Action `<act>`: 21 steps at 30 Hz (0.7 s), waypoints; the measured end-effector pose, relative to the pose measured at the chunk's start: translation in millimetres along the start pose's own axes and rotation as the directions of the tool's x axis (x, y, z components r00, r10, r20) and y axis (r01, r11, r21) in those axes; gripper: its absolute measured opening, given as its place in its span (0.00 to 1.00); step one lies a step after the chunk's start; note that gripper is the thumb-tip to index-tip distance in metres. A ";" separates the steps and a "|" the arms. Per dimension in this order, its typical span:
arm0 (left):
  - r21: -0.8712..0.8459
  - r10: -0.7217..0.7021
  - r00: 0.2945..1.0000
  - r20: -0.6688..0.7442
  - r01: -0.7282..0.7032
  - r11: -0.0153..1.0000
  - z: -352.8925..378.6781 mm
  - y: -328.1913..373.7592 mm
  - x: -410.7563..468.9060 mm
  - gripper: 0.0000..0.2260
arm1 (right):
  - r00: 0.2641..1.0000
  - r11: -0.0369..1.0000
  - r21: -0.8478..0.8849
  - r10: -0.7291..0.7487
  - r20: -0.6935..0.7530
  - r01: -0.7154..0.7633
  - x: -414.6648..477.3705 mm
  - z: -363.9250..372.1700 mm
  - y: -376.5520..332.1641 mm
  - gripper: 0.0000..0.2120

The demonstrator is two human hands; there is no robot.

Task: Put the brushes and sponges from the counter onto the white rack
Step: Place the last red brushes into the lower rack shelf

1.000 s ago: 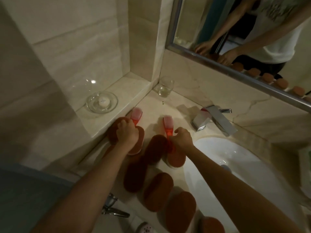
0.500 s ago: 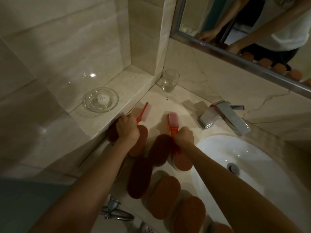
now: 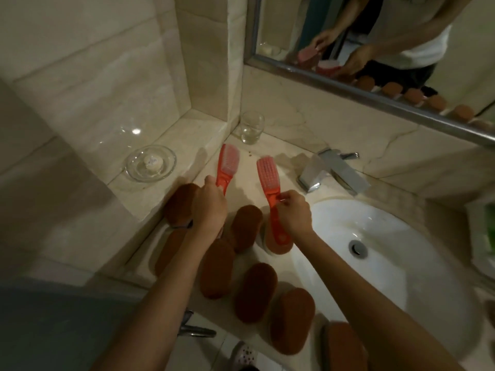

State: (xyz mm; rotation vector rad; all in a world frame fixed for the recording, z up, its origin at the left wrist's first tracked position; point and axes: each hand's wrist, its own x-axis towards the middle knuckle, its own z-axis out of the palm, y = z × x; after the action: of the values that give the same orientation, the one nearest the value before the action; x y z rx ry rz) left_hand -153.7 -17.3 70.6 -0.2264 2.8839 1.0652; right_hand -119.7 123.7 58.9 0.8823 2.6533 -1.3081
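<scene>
My left hand (image 3: pixel 210 210) grips the handle of a red brush (image 3: pixel 227 164) with pale bristles, its head raised and pointing away from me. My right hand (image 3: pixel 293 215) pinches the handle of a second red brush (image 3: pixel 267 180), also lifted above the counter. Several brown oval sponges lie on the marble counter (image 3: pixel 278 153) below my arms, among them one sponge (image 3: pixel 246 227) between my hands and one sponge (image 3: pixel 255 291) nearer me. No white rack is in view.
A white sink basin (image 3: pixel 375 253) lies right of my right arm, with a chrome tap (image 3: pixel 332 172) behind it. A drinking glass (image 3: pixel 251 128) stands in the corner. On the raised ledge sits a glass dish (image 3: pixel 151 167). Above is a mirror (image 3: pixel 375 49).
Both hands have lifted their brushes off the counter and sponges, and the brush heads now point up and away. The left brush has turned so its bristles show.
</scene>
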 end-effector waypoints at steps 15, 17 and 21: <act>0.010 0.454 0.665 0.593 -0.571 0.821 124.0 143.2 -164.2 0.08 | 0.806 0.789 0.559 0.492 -0.329 -0.253 -120.4 -188.5 184.8 0.02; -0.041 0.478 0.616 0.626 -0.586 0.809 145.2 166.1 -189.5 0.07 | 0.759 0.758 0.603 0.539 -0.365 -0.249 -129.2 -216.0 211.2 0.02; -0.059 0.506 0.574 0.644 -0.622 0.781 188.7 217.1 -247.3 0.09 | 0.712 0.701 0.679 0.591 -0.380 -0.219 -141.1 -273.8 262.2 0.11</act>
State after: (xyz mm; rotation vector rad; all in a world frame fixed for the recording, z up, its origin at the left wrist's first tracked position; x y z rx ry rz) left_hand 57.1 297.2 92.6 0.9657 2.3866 0.7063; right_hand 186.4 386.6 88.1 2.1551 2.0651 -2.0024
